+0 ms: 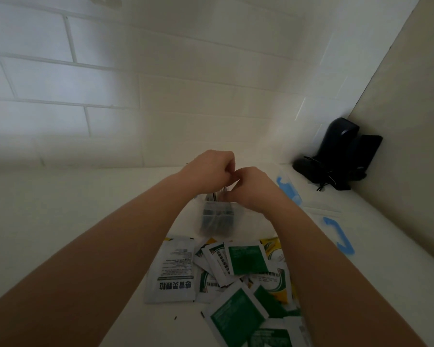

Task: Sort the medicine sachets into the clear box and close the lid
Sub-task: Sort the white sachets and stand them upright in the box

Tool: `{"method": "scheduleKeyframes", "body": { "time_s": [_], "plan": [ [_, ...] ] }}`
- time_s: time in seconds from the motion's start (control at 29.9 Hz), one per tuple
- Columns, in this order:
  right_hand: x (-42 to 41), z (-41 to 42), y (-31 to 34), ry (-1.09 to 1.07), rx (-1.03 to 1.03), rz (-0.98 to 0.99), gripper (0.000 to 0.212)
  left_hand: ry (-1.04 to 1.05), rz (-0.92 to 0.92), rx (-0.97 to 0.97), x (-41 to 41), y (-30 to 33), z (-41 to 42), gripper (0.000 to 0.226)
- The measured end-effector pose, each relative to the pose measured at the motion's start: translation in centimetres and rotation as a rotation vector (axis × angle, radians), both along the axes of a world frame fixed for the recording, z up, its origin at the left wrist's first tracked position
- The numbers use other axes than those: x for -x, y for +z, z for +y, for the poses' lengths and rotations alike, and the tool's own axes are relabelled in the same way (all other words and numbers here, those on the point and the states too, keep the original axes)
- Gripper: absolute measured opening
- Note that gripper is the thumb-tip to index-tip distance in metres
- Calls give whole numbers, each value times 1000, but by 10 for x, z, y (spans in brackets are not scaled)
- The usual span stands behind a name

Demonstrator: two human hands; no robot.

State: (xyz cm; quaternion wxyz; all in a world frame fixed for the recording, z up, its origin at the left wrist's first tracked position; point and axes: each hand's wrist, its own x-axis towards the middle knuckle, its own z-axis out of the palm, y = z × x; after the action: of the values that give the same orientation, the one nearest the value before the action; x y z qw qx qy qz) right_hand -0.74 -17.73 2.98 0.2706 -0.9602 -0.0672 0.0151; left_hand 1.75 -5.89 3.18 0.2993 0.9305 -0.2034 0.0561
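A clear box stands on the white counter just beyond a loose pile of medicine sachets, green, white and yellow. Several dark sachets stand upright inside the box at its left end. My left hand and my right hand meet above that end, knuckles touching, fingers curled down over the thin silvery top edges of these upright sachets. The fingertips themselves are hidden behind the backs of the hands.
The box's clear lid with blue latches lies to the right of the box. A black device with cords sits in the far right corner. A tiled wall stands behind, and a beige panel runs along the right.
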Motion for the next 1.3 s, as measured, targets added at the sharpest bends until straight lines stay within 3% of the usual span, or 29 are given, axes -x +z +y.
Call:
{"method": "scheduleKeyframes", "body": {
  "time_s": [0.13,0.23,0.33,0.43,0.5,0.67,0.77,0.83,1.0,1.1,1.2,1.3],
  "plan": [
    [15,0,7,-58,-132,-247,17,41,-156,385,17,6,9,21],
    [48,-7,13,-43,-259,-462,5,83,-263,553,45,5,25,22],
    [92,-14,5,85,-200,-386,6,184,-247,599,80,-15,45,21],
    [127,-14,-20,178,-40,-168,12,309,-79,452,113,-44,61,17],
    [143,-11,-37,198,31,-134,20,321,6,302,130,-61,68,8],
    [169,-19,-60,186,118,-143,50,332,127,-2,160,-84,67,61],
    [179,-28,-69,223,155,-31,73,262,-7,-38,176,-94,59,67],
    [179,-30,-72,237,163,-76,69,123,-85,22,184,-98,50,57],
    [178,-25,-73,293,146,-232,24,-66,-56,39,186,-98,32,39],
    [177,-25,-81,302,48,-218,23,-111,-13,-3,184,-100,30,52],
    [173,-27,-82,226,-123,-207,21,-66,-30,-28,186,-106,29,47],
    [173,-27,-78,168,-269,-231,31,-6,2,-85,189,-108,26,54]
  ]
}}
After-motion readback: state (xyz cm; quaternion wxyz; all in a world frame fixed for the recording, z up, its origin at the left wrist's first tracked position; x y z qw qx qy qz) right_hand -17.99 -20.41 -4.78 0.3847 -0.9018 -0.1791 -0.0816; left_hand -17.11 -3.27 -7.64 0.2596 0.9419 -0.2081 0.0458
